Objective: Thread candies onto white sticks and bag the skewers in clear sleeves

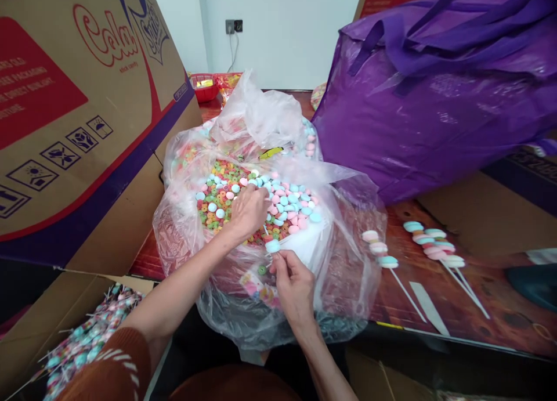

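Observation:
My right hand (295, 282) pinches a thin white stick with a pale blue-and-white marshmallow candy (272, 246) threaded on it. The stick's tip pokes up beyond the candy. Over the pile of candies, my left hand (250, 212) has its fingers curled downward. What its fingertips hold, if anything, is hidden. Pink and blue round candies (289, 203) lie beneath and right of it, and small red, green and orange gummy rings (213, 218) to its left. A clear plastic bag (348, 238) spreads around them. One green ring (261, 270) sits beside my right fingers.
Several finished candy skewers (435, 244) lie on the wooden table (391, 291), near a flat pale strip (429, 308). A big purple bag (435, 99) stands right, a printed carton (87, 87) left. Below left, an open box holds wrapped candies (87, 343). Behind stands a red basket (204, 90).

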Demonstrator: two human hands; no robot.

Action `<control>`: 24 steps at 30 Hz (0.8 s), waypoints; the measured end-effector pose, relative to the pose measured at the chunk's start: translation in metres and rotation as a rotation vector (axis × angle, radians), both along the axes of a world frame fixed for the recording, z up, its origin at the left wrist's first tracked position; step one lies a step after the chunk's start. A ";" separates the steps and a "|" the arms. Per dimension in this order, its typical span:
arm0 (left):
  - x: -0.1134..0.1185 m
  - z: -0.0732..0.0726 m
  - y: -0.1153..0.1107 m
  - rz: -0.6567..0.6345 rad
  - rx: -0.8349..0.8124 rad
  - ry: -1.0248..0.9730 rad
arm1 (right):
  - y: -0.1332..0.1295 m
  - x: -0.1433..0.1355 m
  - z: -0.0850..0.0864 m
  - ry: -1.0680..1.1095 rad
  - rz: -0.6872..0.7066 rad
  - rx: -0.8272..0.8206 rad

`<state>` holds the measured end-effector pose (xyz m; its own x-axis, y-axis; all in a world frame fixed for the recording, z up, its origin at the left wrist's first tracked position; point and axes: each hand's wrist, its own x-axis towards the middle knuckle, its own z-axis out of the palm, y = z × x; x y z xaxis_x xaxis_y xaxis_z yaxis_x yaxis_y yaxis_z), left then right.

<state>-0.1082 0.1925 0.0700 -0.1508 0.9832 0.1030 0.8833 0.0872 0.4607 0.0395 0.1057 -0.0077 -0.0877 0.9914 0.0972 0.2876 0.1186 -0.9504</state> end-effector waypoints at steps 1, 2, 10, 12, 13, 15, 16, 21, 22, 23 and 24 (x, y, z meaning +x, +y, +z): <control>0.003 0.001 0.001 -0.014 -0.021 0.072 | 0.000 0.000 0.000 0.001 -0.004 -0.001; 0.004 0.000 0.000 -0.025 -0.028 0.118 | 0.000 0.001 0.001 0.002 -0.007 -0.002; -0.012 -0.030 -0.014 -0.121 0.153 -0.032 | 0.000 0.004 -0.002 -0.023 0.008 0.026; -0.016 -0.036 -0.018 -0.160 0.220 -0.103 | -0.001 0.004 -0.003 -0.034 0.016 0.032; -0.018 -0.038 -0.021 -0.169 0.252 -0.142 | -0.002 0.003 -0.003 -0.040 0.020 0.036; -0.020 -0.042 -0.027 -0.155 0.295 -0.236 | -0.003 0.003 -0.003 -0.050 0.022 0.047; -0.021 -0.043 -0.030 -0.124 0.301 -0.302 | -0.003 0.003 -0.003 -0.053 0.022 0.052; -0.023 -0.052 -0.050 0.016 0.194 -0.858 | -0.003 0.000 -0.001 -0.045 0.023 0.047; -0.023 -0.053 -0.053 0.013 0.165 -0.955 | -0.003 -0.001 -0.001 -0.044 0.030 0.046; -0.023 -0.054 -0.057 0.007 0.143 -1.031 | -0.004 -0.002 0.000 -0.045 0.037 0.047; -0.023 -0.054 -0.061 0.006 0.128 -1.089 | -0.004 -0.003 0.001 -0.048 0.044 0.050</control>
